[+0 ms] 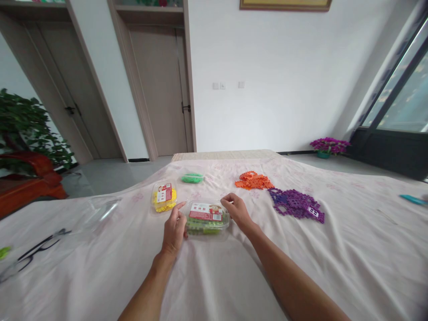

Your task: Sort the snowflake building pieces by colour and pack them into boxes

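Note:
In front of me a transparent plastic box (206, 223) of light green plastic pieces lies on the cloth, with a red and white label on its lid. My left hand (174, 227) grips its left side, fingers curled at the edge. At the far right corner, my right hand (236, 209) pinches the rim of the box. Whether the lid is fully pressed down, I cannot tell. Behind and to the left is a similar box (163, 198) of yellow pieces. Farther back sits a transparent container (192, 177) with green pieces.
Orange pieces (254, 181) and purple pieces (297, 205) lie in loose piles to the right. On the left are an empty transparent container (100, 214), eyeglasses (36, 249) and a light green piece (4, 253). A blue object (413, 199) lies far right on the wrinkled cloth (351, 258).

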Tool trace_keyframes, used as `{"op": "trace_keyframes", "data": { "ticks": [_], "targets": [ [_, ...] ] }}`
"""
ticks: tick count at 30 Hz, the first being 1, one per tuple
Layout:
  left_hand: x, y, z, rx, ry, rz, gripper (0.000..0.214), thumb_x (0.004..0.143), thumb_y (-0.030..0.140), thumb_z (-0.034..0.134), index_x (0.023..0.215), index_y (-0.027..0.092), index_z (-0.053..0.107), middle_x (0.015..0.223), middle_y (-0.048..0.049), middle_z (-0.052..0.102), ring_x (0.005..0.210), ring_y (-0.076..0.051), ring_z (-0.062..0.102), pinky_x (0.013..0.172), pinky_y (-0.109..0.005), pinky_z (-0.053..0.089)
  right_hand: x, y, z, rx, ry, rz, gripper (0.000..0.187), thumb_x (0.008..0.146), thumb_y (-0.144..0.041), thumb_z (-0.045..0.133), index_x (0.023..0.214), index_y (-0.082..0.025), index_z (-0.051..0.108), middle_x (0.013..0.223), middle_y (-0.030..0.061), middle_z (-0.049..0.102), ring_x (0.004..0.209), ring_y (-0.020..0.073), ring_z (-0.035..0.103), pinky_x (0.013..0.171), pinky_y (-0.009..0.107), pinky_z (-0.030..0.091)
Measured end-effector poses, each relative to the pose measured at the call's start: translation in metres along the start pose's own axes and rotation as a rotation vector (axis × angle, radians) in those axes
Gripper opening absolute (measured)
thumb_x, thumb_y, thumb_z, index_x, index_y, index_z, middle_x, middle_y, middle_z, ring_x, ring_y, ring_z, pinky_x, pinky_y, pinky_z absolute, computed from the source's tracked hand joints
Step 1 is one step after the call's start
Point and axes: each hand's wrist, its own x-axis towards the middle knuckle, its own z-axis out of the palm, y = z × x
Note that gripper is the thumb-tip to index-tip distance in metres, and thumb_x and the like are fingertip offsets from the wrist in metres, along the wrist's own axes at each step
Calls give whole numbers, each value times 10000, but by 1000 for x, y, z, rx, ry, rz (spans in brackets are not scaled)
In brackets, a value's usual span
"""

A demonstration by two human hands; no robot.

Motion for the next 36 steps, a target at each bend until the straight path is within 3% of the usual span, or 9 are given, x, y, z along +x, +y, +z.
{"op": "trace_keyframes", "data": {
  "ticks": [9,14,18,26,31,36],
  "targets": [
    [0,-3,2,-86,8,-79,497,841,425,499,1297,230,519,590,86,414,394,-92,431,396,-219,410,3,3,-2,63,-65,35,174,720,-345,592,775,-188,644,693,4,629,646,143,546,561,233,401],
    [-2,-5,3,-120,-4,-87,507,839,360,495,1331,235,489,615,82,383,402,-82,426,390,-203,403,5,7,2,0,-37,-45,160,731,-322,579,778,-185,647,752,10,654,688,146,568,628,253,425],
    [-4,-1,3,-176,-25,-91,545,825,353,507,1351,216,470,631,76,379,442,-86,423,408,-201,413,5,8,3,35,-30,-21,184,720,-341,603,795,-181,652,752,11,654,692,146,564,622,250,424],
    [-6,6,-5,-323,-197,-204,715,777,444,644,1414,206,423,678,68,426,540,-84,434,511,-210,453,7,7,-3,281,-122,141,263,714,-403,641,816,-161,649,648,-14,594,529,92,463,490,214,342],
    [-6,10,-15,-393,-259,-375,791,752,436,726,1441,287,368,798,44,553,569,-74,512,630,-267,551,11,13,-2,389,-150,184,293,677,-411,688,805,-150,657,652,-6,619,514,84,473,483,212,341],
    [-3,13,-20,-454,-378,-552,841,735,411,775,1444,254,351,881,-39,664,640,-145,657,667,-346,595,12,12,-1,431,-138,171,286,671,-395,694,825,-155,675,663,-7,636,489,73,459,466,206,329]
  ]
}}
